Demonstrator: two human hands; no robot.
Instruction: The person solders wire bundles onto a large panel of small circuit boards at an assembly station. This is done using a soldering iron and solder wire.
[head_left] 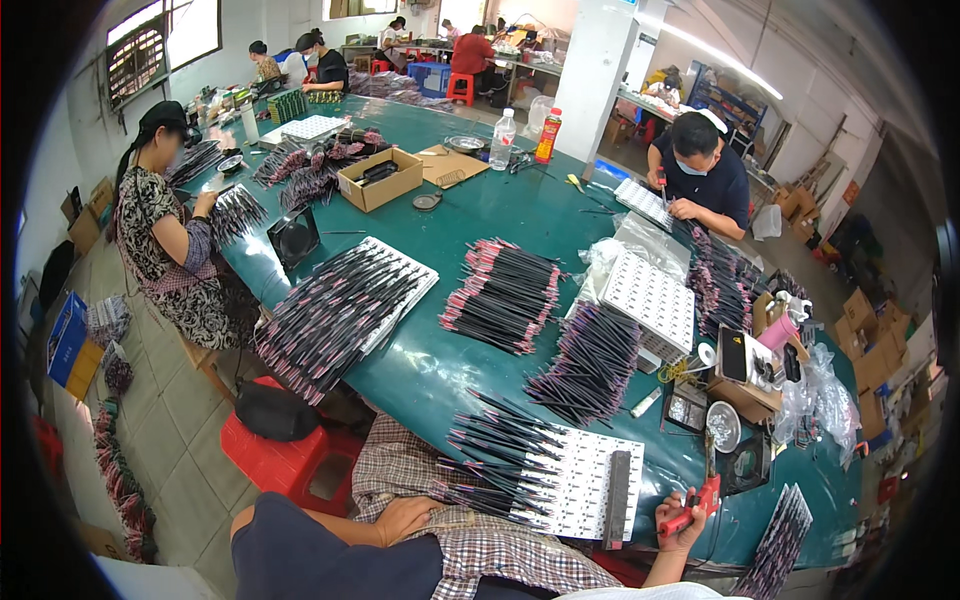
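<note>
In front of me a white perforated board (585,470) lies at the table's near edge. Rows of thin black leads (510,450) stick out from its left part. A dark grey bar (618,495) lies across its right side. My left hand (405,520) rests on my lap, left of the leads, its fingers loosely stretched and nothing visible in them. Right of the board, my right hand (678,525) is closed around the handle of a red pistol-shaped soldering gun (695,507). The gun's front end points away from me, towards a round metal dish (722,425).
Bundles of dark leads (500,295) and another filled board (345,310) cover the green table (420,375). Stacked white trays (650,300) stand at its right, beside a cardboard box (745,385). Co-workers sit left (165,225) and across (700,180). A red stool (275,450) stands at my left.
</note>
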